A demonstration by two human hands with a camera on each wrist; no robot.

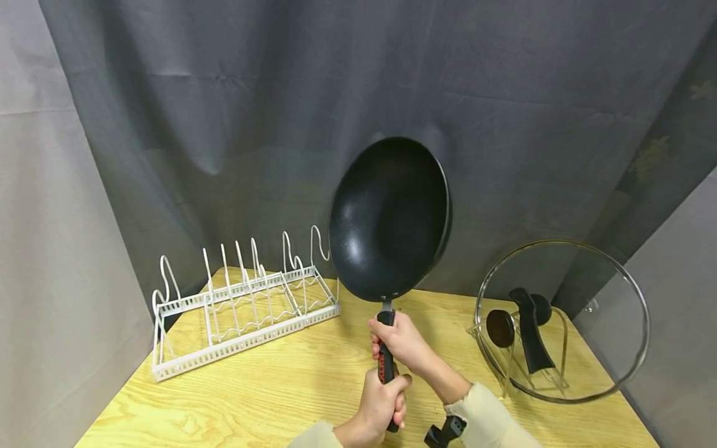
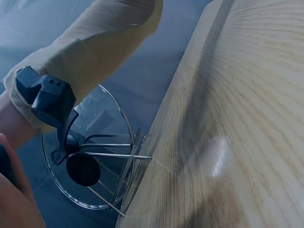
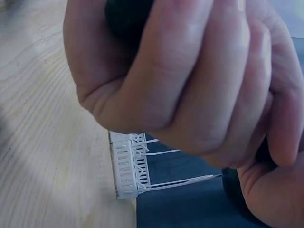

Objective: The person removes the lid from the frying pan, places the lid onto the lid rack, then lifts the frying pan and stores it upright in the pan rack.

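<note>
**Both hands on the pan handle, pan held up on edge**

A black pan (image 1: 390, 218) stands raised at the centre of the head view, tipped on edge so its dark inside faces the camera, with the grey curtain (image 1: 224, 93) behind it. Its handle (image 1: 385, 358) points straight down toward the bottom of the frame.

The right hand (image 1: 404, 343) grips the upper part of the handle, fingers (image 3: 190, 95) curled tightly round it, as the right wrist view shows up close. The left hand (image 1: 379, 404) grips the lower part just beneath, its fingers wrapped round the handle as well; the two hands are touching or nearly so. Both sleeves (image 1: 493, 417) are pale beige.

Below the pan lies a light wooden table (image 1: 280, 386). At centre left of the head view a white wire rack (image 1: 241, 305) sits on the table, well apart from the pan. At lower right a glass lid (image 1: 562, 320) with a black knob (image 1: 500, 328) stands upright in a wire stand (image 2: 114, 156) near the table's edge; the left wrist view shows the same lid at lower left of its frame.
</note>
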